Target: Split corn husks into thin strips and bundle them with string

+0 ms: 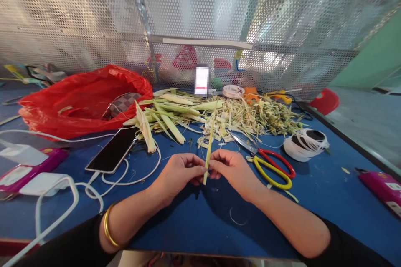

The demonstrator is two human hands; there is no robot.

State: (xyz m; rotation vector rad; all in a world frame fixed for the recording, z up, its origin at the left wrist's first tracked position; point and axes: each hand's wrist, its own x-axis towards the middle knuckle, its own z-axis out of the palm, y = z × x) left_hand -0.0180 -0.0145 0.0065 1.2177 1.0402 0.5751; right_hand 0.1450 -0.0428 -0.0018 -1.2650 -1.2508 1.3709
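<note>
My left hand [181, 171] and my right hand [230, 168] meet over the blue table [200, 221], both pinched on one thin yellow-green leaf strip [209, 144] that stands nearly upright between them. Just beyond the strip lies a pile of pale green leaf stalks [171, 114] and shredded leaf scraps [250, 117]. Scissors with red and yellow handles [272, 167] lie right of my right hand. A gold bangle [108, 225] sits on my left forearm.
A red plastic bag [81, 100] lies at the left, a black phone [114, 150] with white cables [94, 187] beside it. A white tape roll [305, 144] sits at the right, magenta packets [382, 187] at both table edges. Perforated metal panels [200, 21] wall the back.
</note>
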